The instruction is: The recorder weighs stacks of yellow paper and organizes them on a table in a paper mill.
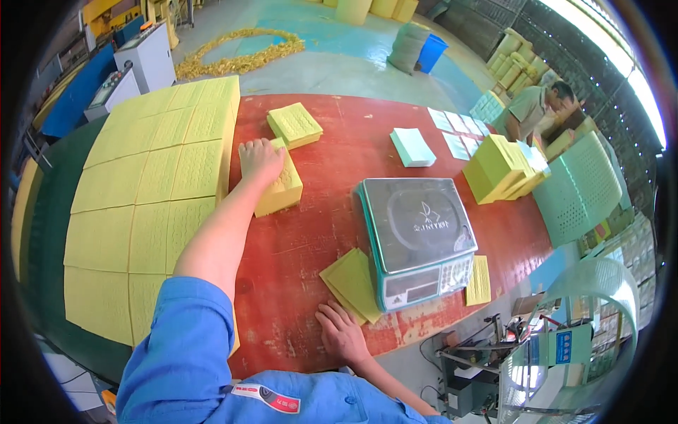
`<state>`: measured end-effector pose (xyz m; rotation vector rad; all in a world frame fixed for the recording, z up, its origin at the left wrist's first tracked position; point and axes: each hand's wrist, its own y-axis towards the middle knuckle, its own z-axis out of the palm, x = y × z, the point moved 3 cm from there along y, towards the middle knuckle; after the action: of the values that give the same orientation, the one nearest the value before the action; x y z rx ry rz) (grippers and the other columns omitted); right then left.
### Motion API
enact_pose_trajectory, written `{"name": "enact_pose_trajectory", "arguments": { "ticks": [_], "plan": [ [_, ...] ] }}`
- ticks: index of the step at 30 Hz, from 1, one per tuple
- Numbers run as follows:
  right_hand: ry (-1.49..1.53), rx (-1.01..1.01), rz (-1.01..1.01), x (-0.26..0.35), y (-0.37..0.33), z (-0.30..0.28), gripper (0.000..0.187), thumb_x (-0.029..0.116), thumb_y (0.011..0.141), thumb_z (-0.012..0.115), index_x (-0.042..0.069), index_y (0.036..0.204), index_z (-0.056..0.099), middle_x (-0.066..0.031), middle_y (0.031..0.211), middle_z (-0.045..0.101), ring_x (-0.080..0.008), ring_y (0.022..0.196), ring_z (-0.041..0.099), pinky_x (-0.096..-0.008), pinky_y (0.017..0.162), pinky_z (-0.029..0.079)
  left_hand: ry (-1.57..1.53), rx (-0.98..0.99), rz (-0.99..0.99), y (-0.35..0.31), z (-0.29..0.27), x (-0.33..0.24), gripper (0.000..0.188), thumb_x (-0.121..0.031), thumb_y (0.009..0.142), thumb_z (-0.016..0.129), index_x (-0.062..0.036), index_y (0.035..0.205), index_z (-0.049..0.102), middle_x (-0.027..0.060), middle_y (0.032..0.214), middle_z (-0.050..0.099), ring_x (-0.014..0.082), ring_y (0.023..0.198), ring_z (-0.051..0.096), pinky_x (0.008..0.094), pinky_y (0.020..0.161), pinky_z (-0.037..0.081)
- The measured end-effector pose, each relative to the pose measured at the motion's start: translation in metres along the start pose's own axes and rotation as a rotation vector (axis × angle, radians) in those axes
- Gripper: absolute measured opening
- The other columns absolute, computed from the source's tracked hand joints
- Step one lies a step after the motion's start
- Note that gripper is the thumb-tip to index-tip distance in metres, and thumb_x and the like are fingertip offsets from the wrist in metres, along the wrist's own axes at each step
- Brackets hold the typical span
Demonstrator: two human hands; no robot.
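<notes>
My left hand (260, 161) reaches out over the red table and grips a stack of yellow paper sheets (284, 189), its fingers over the stack's left side. The fingertips are partly hidden. Just beyond it sits another yellow stack (294, 124). My right hand (342, 329) rests on the table near its front edge, fingers slightly apart and holding nothing. Close to those fingers, a few loose yellow sheets (353, 283) lie partly under a digital weighing scale (418, 226). The scale has a dark, covered top.
Rows of yellow stacks (155, 166) fill the left side. Pale stacked sheets (413, 147) and tall yellow bundles (498, 169) stand on the red table (318, 226). A person (533, 109) works at the far right. A green perforated chair (583, 187) stands beside the table.
</notes>
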<state>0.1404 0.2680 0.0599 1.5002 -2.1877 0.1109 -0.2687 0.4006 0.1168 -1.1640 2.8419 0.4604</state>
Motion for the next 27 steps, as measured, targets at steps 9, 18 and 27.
{"name": "enact_pose_trajectory", "arguments": {
  "ticks": [9,18,27],
  "plan": [
    [0.178,-0.183,-0.085,-0.005,-0.019,0.0,0.04,0.007,0.079,0.064,0.004,0.118,0.06,-0.0149,0.133,0.057,-0.0341,0.125,0.053,-0.0436,0.104,0.044,-0.035,-0.06,0.153,-0.131,-0.029,-0.037,0.045,-0.04,0.093,0.056,0.0012,0.109,0.059,0.0214,0.11,0.063,0.0361,0.11,0.057,0.0525,0.106,0.035],
    [0.977,-0.034,0.274,0.028,-0.156,0.037,0.022,0.006,0.095,0.059,0.002,0.116,0.064,-0.0094,0.104,0.069,-0.0155,0.091,0.067,-0.0313,0.078,0.055,-0.039,-0.118,0.355,-0.322,-0.086,-0.072,0.051,-0.037,0.091,0.059,0.0011,0.125,0.056,0.0196,0.112,0.061,0.0349,0.114,0.054,0.0575,0.101,0.036],
    [2.039,0.229,0.842,-0.01,-0.199,0.068,0.054,0.044,0.105,0.041,0.003,0.139,0.047,-0.0114,0.133,0.06,-0.0257,0.122,0.056,-0.0435,0.107,0.039,-0.146,-0.005,0.447,-0.417,-0.116,-0.122,0.056,-0.039,0.088,0.063,0.0017,0.125,0.056,0.016,0.115,0.061,0.0324,0.115,0.054,0.0526,0.096,0.039]
  ]
}}
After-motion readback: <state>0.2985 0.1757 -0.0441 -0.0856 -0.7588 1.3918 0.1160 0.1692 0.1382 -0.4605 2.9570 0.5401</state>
